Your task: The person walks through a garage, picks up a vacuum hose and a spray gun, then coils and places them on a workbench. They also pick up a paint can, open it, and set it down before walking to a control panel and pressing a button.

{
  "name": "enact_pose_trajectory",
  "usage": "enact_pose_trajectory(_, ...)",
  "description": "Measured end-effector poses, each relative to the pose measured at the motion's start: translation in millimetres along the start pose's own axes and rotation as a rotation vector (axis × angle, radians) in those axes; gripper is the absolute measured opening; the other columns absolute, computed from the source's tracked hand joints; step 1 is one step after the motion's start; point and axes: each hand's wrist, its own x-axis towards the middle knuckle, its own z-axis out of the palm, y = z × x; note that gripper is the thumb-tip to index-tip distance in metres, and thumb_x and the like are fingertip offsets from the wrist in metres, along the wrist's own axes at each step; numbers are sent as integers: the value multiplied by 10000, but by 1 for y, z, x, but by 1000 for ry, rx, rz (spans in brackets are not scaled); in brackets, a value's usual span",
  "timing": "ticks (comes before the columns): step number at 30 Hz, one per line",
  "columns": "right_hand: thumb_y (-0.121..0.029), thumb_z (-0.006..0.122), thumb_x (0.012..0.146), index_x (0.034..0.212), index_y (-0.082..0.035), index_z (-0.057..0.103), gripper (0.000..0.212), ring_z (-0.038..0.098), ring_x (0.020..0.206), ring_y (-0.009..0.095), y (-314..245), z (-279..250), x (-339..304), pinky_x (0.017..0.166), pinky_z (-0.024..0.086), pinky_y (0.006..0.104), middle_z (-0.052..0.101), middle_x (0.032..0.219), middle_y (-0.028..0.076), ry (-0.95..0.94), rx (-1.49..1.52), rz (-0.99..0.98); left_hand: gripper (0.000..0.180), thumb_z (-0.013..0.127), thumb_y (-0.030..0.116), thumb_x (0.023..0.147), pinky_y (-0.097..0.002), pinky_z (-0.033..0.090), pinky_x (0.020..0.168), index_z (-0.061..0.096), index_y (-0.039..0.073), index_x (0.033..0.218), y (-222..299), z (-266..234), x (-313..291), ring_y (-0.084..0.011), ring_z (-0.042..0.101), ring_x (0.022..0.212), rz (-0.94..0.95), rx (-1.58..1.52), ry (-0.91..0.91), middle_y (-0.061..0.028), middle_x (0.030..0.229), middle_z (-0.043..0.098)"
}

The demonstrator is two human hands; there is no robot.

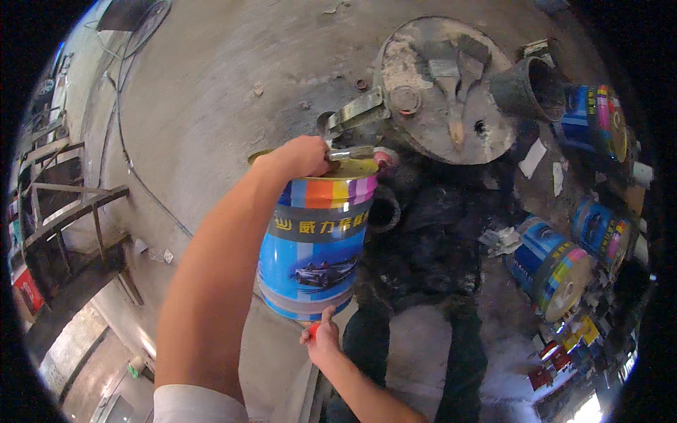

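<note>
A tall blue metal paint bucket, with colourful stripes near its top and a car picture on its side, is upright in front of me. At its top rim, the closed fingers of my left hand grip it. A paintbrush sticks out to the right from beside these fingers, over the lid; whether the hand also holds it is unclear. My right hand is at the bucket's bottom edge, its thumb against the side and its fingers curled underneath. A small red thing shows at those fingers.
A round drum top at the far side bears paintbrushes. Beside it is a dark, crusted pot. More blue buckets lie to the right. A metal frame stands left; a cable crosses the floor.
</note>
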Motion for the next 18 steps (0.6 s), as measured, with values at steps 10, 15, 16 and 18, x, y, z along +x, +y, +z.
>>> enact_pose_trajectory(10,-667,446,901,1131,-80,467,632,491,515,186,-5,-7,-3,496,420,371,570,855,100,-89,27,-21,426,639,421,854,-474,508,764,698,7,931,-7,2,-2,-430,648,870,-23,-43,31,-260,902,669)
enact_pose_trajectory(15,-677,409,922,1210,-38,452,702,504,485,191,0,-5,0,421,447,339,632,949,140,-52,-12,-25,436,651,434,852,-468,509,745,702,7,923,-3,-4,-6,-417,658,852,-36,-38,21,-255,888,675)
enact_pose_trajectory(16,-675,410,922,1210,-39,452,700,505,484,190,1,-1,0,419,447,338,634,952,140,4,-16,-32,437,654,435,850,-467,509,744,703,6,921,0,-4,-7,-413,661,848,-37,-36,20,-253,886,676)
enact_pose_trajectory(18,-670,412,925,1203,-39,459,692,507,485,188,3,-3,-1,416,445,334,628,934,133,-94,14,-38,417,653,421,847,-461,512,762,707,19,943,2,-6,-7,-407,660,869,-55,-35,-2,-242,912,681)
